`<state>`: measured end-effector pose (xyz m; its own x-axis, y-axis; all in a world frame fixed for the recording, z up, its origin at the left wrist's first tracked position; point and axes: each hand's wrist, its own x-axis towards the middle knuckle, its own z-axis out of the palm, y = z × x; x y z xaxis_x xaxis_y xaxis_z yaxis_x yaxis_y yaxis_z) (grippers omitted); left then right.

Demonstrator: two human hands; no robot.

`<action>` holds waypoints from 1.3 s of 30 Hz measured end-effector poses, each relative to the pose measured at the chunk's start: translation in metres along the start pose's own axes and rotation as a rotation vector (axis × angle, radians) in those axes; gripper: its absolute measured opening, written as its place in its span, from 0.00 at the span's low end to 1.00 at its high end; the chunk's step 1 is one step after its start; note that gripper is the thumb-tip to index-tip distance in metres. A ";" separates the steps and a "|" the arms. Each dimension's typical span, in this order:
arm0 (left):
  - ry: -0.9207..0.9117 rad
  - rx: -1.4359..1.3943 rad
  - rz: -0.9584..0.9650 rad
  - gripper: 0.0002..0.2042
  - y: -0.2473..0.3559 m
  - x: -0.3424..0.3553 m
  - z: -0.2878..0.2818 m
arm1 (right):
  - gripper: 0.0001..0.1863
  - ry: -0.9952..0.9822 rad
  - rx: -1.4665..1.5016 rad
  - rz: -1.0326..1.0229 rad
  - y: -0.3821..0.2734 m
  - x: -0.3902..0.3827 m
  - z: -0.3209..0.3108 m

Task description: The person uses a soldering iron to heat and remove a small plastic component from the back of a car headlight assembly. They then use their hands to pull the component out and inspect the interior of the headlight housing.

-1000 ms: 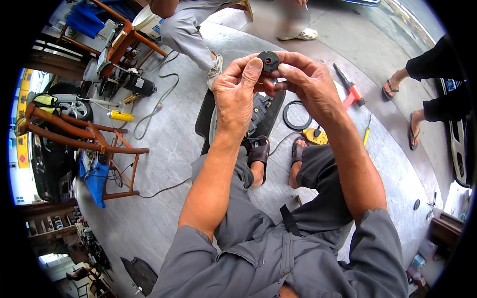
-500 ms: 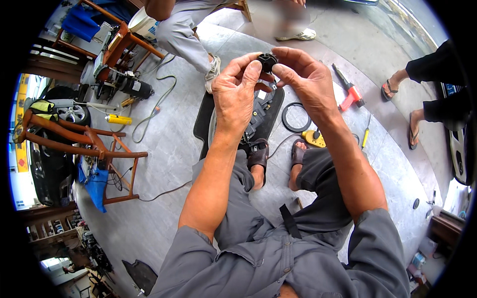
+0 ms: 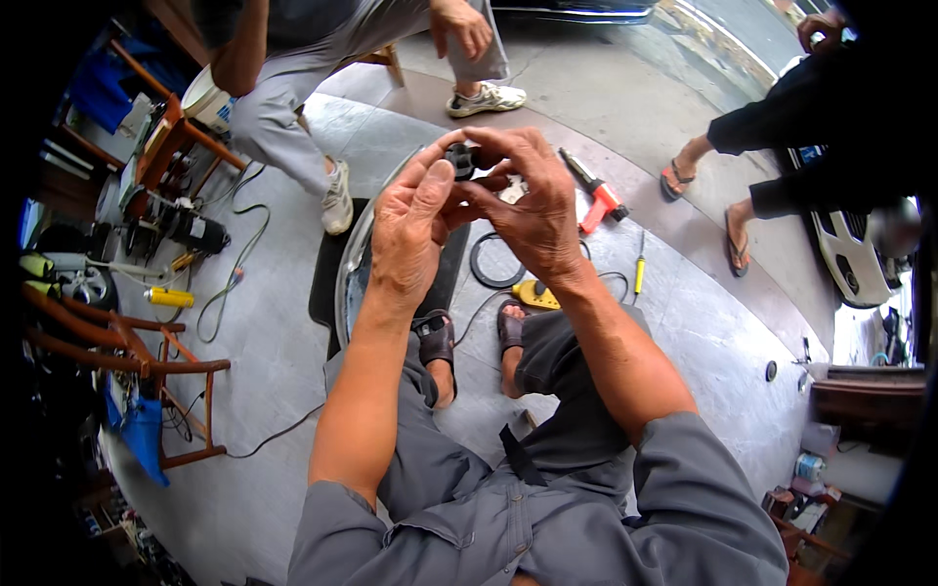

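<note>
A small, round black plastic part (image 3: 461, 160) is held up between my two hands, over the floor in front of my feet. My left hand (image 3: 408, 227) pinches its left side, thumb toward me. From the right, my right hand (image 3: 532, 200) closes on it with index finger and thumb; the other fingers are partly hidden. Below my hands, a curved, glassy-edged housing (image 3: 354, 278) rests on a black mat (image 3: 320, 283), mostly covered by my left hand and forearm.
Right of my hands lie a black ring (image 3: 475, 266), a red heat gun (image 3: 598, 203), a yellow-handled screwdriver (image 3: 639, 273) and a yellow power strip (image 3: 533, 293). A person sits ahead, another stands at right. A wooden chair (image 3: 147, 366) stands at left; a cable (image 3: 283, 439) crosses the floor.
The view has swung, so the surroundings sit further left and lower. In my fingers the black part has turned from its flat face toward its side. Both hands still hold it.
</note>
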<state>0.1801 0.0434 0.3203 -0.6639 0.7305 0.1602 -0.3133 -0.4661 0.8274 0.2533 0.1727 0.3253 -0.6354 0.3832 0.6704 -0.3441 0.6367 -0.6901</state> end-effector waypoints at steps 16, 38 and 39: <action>-0.069 -0.132 -0.083 0.23 -0.026 0.011 0.010 | 0.16 0.004 0.008 0.072 0.003 -0.005 -0.035; -0.312 0.954 0.502 0.18 -0.081 -0.054 0.071 | 0.10 -0.381 -0.029 0.661 0.158 -0.028 0.014; -0.316 0.973 0.500 0.18 -0.081 -0.049 0.070 | 0.10 -0.393 -0.019 0.691 0.164 -0.031 0.020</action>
<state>0.2854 0.0803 0.2835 -0.3222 0.7287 0.6042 0.6901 -0.2561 0.6769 0.2031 0.2520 0.1860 -0.8991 0.4342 -0.0556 0.2269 0.3537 -0.9074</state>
